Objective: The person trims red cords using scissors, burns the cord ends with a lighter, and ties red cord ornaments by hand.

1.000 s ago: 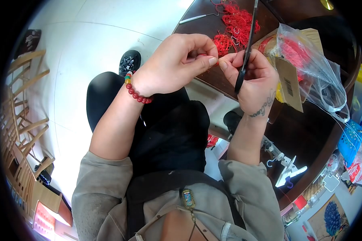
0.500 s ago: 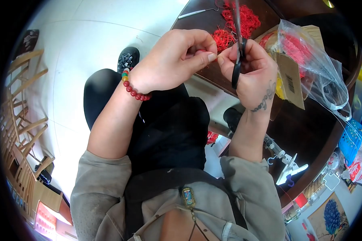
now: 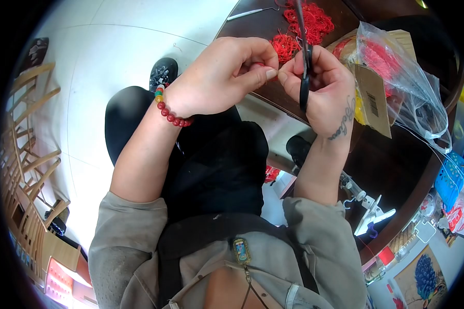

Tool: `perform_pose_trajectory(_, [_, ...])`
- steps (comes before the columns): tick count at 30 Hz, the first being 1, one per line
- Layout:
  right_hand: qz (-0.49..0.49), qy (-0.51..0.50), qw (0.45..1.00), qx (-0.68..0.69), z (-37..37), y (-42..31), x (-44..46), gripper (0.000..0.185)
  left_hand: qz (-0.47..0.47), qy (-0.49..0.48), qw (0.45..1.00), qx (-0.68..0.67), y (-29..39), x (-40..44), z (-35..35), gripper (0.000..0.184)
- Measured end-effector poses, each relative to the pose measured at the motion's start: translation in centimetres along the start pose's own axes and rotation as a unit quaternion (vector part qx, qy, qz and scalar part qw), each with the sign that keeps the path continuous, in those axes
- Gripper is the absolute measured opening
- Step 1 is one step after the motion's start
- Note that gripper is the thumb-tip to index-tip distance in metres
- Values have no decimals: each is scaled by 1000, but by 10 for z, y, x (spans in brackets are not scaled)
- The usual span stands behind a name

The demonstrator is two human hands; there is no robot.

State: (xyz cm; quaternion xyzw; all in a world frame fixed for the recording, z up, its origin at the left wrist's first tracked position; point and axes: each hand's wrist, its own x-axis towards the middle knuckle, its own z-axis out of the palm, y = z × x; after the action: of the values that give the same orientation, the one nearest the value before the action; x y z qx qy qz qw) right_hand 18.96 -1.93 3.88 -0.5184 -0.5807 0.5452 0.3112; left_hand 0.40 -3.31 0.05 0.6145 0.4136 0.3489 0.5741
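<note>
My left hand (image 3: 224, 77), wearing a beaded bracelet (image 3: 169, 116) at its wrist, is closed in a pinch. A bit of red thread (image 3: 259, 64) shows within its curled fingers. Almost touching its fingertips are the thumb and finger of my right hand (image 3: 327, 87), also pinched together. Black-handled scissors (image 3: 304, 91) hang on the right hand's fingers, blades pointing away from me. What lies between the two pinches is too small to make out. Just beyond my hands, tangled red thread (image 3: 314, 23) lies in heaps on the dark table (image 3: 267, 26).
A white-handled hook tool (image 3: 244, 15) lies at the table's far left corner. To the right stand an open cardboard box (image 3: 374, 105) and a clear plastic bag (image 3: 415, 82) with red material. A white clamp-like metal piece (image 3: 368, 216) sits lower right. Wooden chairs (image 3: 31, 154) stand at left.
My right hand has turned slightly, and the scissors have tilted a little with their blades swinging left. The left hand keeps its pinch in nearly the same place.
</note>
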Motion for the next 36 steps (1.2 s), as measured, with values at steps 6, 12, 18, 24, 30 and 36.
perform_pose_trajectory(6, [8,-14,999,35,-2,5,1,21,-6,-10,1000,10,4,-1,0,4])
perform_pose_trajectory(12, [4,-16,998,64,-3,6,-1,18,0,-16,1000,-10,1,0,1,6])
perform_pose_trajectory(18, [-14,1,997,81,-5,8,-3,15,8,-14,996,-89,0,1,2,9])
perform_pose_trajectory(24, [-43,25,993,104,-2,10,-4,15,11,-13,994,-104,-1,3,3,10])
perform_pose_trajectory(30, [-90,72,979,169,5,20,-5,19,36,-5,992,-124,-9,7,5,13])
perform_pose_trajectory(36, [-126,115,977,127,9,28,-6,20,-17,-8,979,-205,-2,8,12,17])
